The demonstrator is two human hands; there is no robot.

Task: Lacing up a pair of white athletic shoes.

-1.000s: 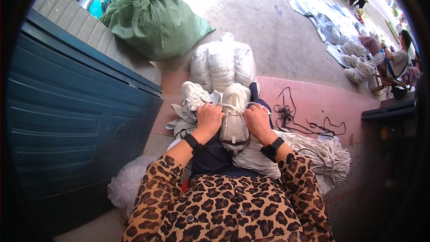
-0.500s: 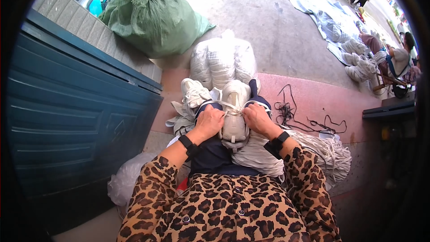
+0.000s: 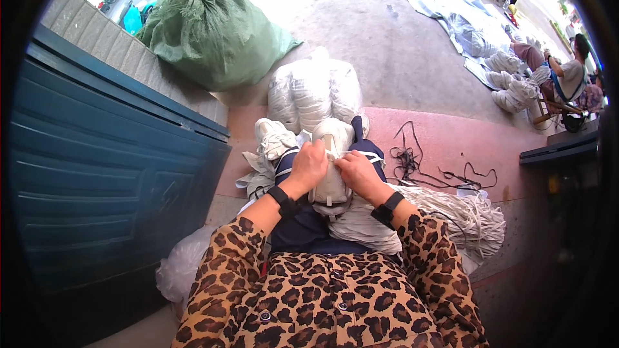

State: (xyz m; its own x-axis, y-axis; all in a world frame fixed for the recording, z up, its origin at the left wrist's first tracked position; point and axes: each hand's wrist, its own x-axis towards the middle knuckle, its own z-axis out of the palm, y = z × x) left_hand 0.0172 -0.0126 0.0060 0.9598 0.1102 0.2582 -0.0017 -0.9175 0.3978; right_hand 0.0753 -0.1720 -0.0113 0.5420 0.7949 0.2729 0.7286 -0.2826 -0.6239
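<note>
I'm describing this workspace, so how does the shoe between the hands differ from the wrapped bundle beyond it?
The shoe is bare; the wrapped bundle is in clear plastic. The bundle is far bulkier than the shoe. The left hand and right hand pinch a pale lace over the shoe, while neither touches the bundle. Both look pale.

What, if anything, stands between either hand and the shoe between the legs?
Nothing visible: the left hand and right hand are at the lace on the shoe. The second shoe lies to the left, not between.
</note>
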